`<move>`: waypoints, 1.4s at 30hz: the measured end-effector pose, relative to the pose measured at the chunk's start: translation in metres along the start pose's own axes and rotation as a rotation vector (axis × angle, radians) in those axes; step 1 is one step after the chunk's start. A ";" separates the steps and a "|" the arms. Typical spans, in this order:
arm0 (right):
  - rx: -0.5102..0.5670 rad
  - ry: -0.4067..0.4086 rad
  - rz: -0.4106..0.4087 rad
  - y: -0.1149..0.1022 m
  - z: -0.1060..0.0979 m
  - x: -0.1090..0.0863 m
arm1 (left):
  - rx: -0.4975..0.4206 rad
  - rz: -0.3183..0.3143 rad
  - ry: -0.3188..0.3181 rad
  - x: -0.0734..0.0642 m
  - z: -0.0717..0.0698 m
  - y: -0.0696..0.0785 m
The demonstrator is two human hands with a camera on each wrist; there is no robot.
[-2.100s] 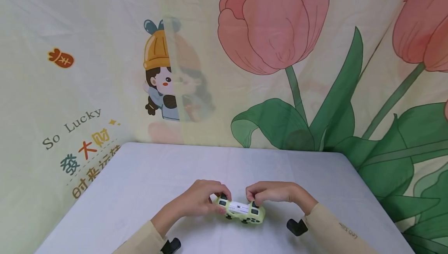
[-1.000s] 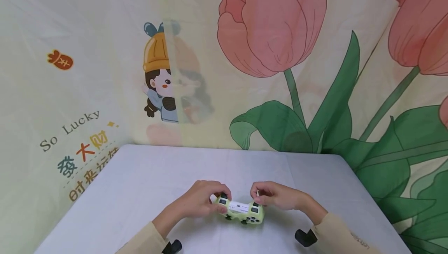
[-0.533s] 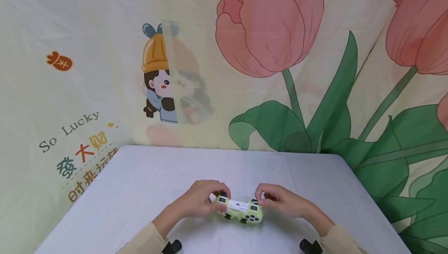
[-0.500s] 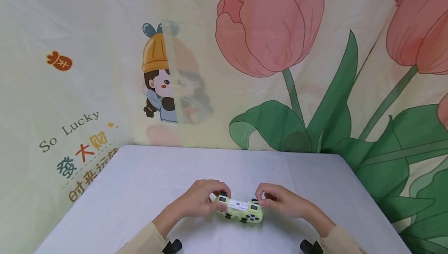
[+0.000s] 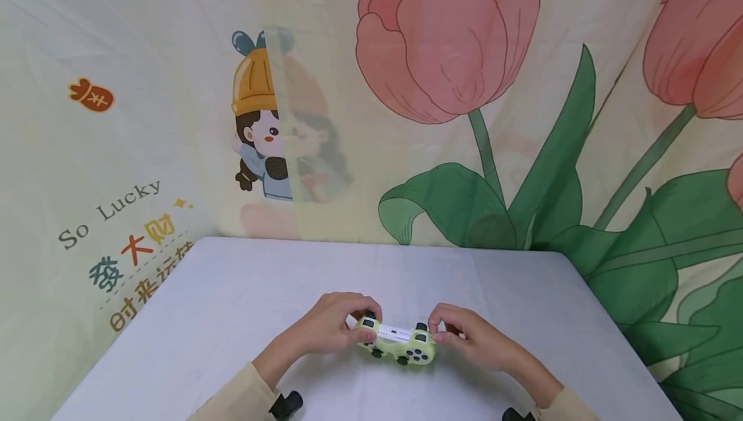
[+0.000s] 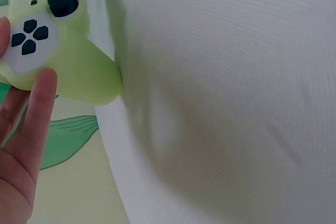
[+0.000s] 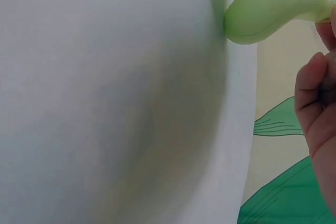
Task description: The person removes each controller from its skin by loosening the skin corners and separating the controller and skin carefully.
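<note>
A game controller [image 5: 396, 338], white with a light green outer layer that looks like a soft cover, has its black sticks and buttons turned toward me. My left hand [image 5: 327, 325] grips its left end, thumb on the front and fingers over the top edge. The left wrist view shows the direction pad [image 6: 30, 37] and one black stick [image 6: 63, 2] near those fingers. At the right end, my right hand [image 5: 477, 336] pinches the upper side edge between thumb and curled index finger. In the right wrist view, the green right handle [image 7: 262, 17] shows, with the fingertips partly cut off.
A white-covered table [image 5: 278, 273] spreads below both hands. Behind it hangs a printed backdrop [image 5: 336, 150] with tulips and a cartoon figure. Black wrist mounts [image 5: 286, 404] sit at the beige cuffs.
My right hand has shifted to the right and toward me, from the controller's top edge to its right side. The controller's front has tipped slightly up. My left hand keeps its grip.
</note>
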State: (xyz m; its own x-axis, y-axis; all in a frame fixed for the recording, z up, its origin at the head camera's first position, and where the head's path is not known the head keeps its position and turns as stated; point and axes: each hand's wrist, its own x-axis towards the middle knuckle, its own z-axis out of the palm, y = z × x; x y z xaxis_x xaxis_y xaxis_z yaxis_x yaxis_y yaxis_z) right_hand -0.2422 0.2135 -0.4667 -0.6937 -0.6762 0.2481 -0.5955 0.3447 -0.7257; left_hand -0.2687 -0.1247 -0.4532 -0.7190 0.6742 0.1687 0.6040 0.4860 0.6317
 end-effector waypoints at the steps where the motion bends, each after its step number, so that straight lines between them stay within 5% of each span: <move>1: -0.013 0.012 -0.002 -0.001 0.000 -0.001 | 0.000 0.001 0.000 0.001 0.000 0.000; 22: -0.229 0.299 0.154 -0.018 0.020 -0.003 | 0.097 -0.032 0.048 0.007 0.000 -0.002; 32: -0.225 0.316 0.276 -0.026 0.015 0.003 | 0.059 -0.049 0.065 0.012 0.003 -0.005; 42: -0.329 0.174 0.115 -0.043 0.004 0.016 | 0.031 -0.077 0.052 0.012 0.002 -0.005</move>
State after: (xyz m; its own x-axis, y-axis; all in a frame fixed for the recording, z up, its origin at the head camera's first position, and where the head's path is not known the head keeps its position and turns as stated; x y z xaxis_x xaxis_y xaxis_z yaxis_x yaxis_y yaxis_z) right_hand -0.2262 0.1854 -0.4339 -0.8051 -0.5100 0.3029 -0.5883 0.6215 -0.5173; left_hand -0.2797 -0.1182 -0.4559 -0.7801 0.6048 0.1602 0.5560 0.5527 0.6209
